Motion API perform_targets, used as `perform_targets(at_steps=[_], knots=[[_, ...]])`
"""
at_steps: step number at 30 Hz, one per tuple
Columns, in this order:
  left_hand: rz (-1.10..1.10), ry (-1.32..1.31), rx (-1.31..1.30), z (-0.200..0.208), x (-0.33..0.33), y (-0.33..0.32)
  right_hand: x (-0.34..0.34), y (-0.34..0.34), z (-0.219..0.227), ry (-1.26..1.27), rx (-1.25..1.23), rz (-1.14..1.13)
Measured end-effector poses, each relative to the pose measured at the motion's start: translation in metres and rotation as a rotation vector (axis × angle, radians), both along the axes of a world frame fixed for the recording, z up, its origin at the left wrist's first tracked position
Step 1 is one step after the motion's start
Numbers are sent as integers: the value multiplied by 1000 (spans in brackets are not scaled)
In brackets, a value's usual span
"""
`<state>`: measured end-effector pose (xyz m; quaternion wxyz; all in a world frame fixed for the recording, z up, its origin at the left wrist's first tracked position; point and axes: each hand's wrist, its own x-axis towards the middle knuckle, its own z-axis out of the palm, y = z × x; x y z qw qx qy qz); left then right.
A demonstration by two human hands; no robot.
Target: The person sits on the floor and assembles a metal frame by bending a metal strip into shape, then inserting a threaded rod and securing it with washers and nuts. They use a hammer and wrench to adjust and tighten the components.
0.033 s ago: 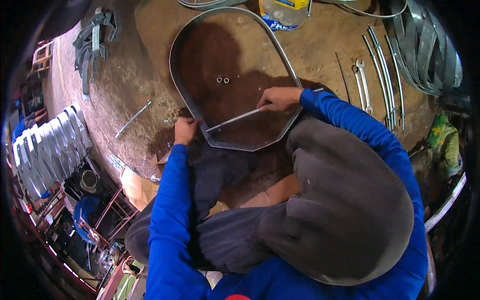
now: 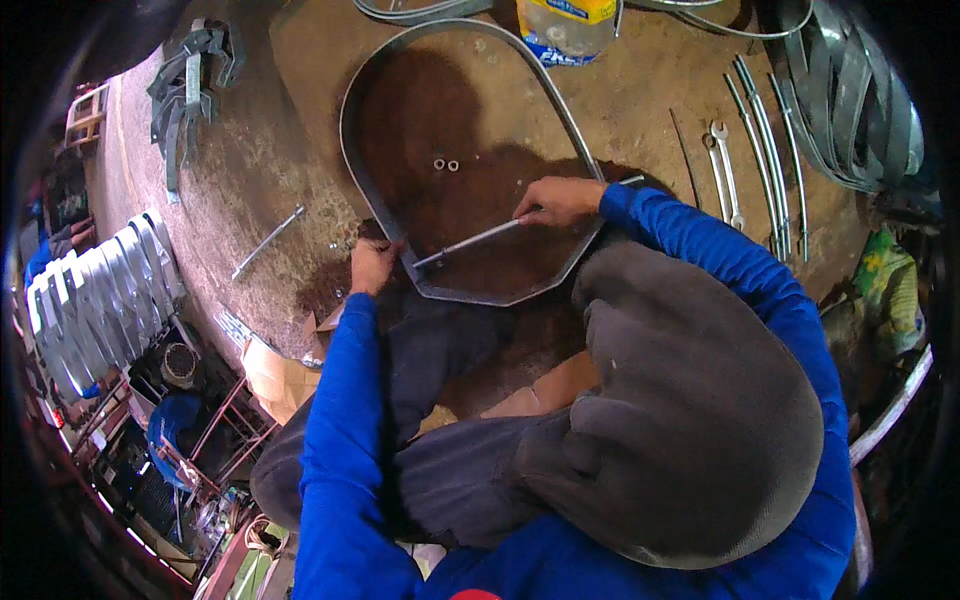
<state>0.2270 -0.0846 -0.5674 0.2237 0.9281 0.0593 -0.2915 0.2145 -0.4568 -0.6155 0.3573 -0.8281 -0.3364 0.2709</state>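
A large metal band loop [image 2: 573,121], rounded at the far end and angled at the near end, stands on edge on the floor before me. A threaded metal rod [image 2: 470,240] slants across its near part. My right hand [image 2: 560,201] is closed round the rod near the loop's right side. At the left side of the loop, beside the rod's end, my left hand [image 2: 372,266] is closed against the outside of the band; what its fingertips pinch is hidden. Two nuts [image 2: 446,165] lie inside the loop.
On the right lie two wrenches [image 2: 728,175], a thin rod [image 2: 686,160], several long rods [image 2: 768,160] and a stack of bent bands [image 2: 850,110]. Another rod [image 2: 268,241] lies on the left, near metal brackets [image 2: 190,95]. A plastic container [image 2: 567,35] stands beyond the loop.
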Motion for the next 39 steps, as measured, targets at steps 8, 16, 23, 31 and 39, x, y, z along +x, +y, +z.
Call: perform_targets(at_steps=[8, 16, 23, 31, 39], knots=[[-44, -59, 232, -22, -7, 11, 2, 1, -5, -57, -67, 83], [-38, 1, 205, -8, -9, 0, -13, 1, 13, -257, -86, 10], [-70, -116, 224, 1, -14, -12, 22, 5, 34, -296, -236, 129], [-189, -47, 280, -12, -8, -8, -26, 7, 20, 107, -17, 84], [-248, -139, 188, -6, -11, -6, -2, 8, 3, 511, 40, 27]])
